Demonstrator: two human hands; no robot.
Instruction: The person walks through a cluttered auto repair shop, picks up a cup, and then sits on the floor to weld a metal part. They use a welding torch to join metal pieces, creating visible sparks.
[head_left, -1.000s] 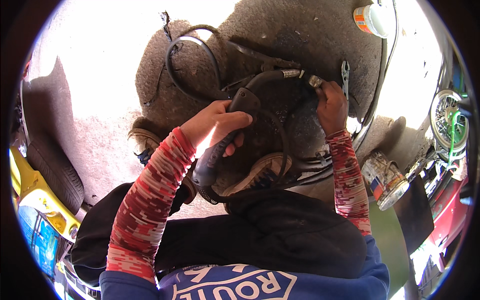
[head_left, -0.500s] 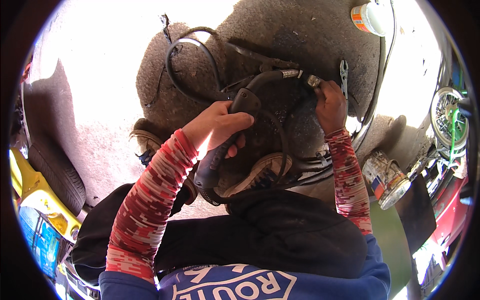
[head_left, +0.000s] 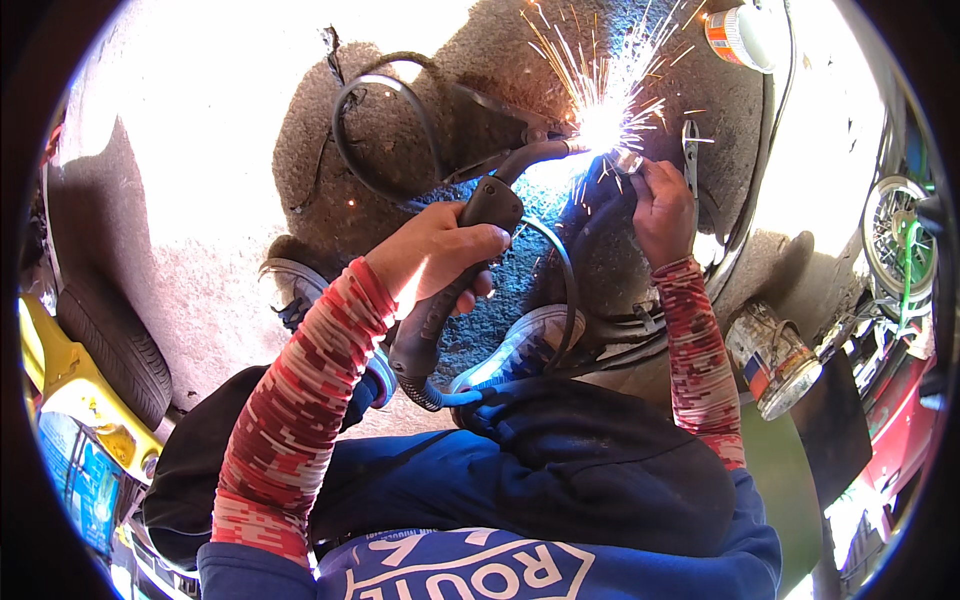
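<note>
My left hand (head_left: 447,252) is wrapped round the black handle of a welding torch (head_left: 424,325), whose curved neck points up and to the right. At its tip burns a white arc (head_left: 606,128) that throws sparks up and outward. Close beside the glare, my right hand (head_left: 661,213) pinches a small metal piece (head_left: 626,161) between thumb and fingers. Glare hides the nozzle end and whatever lies under the arc. Behind the torch neck, a dark metal part (head_left: 500,112) lies on the ground, partly hidden.
Locking pliers (head_left: 690,158) lie right of my right hand. Black cable (head_left: 392,80) loops at the upper left. A white tub (head_left: 741,38) is at the top right, a paint-stained can (head_left: 775,362) lower down. My shoes (head_left: 520,345) flank the torch. A tire (head_left: 112,350) lies left.
A bright arc and a spray of sparks have appeared at the torch tip. Blue light now falls on the ground, cable, shoes and trousers. Both hands have hardly moved.
</note>
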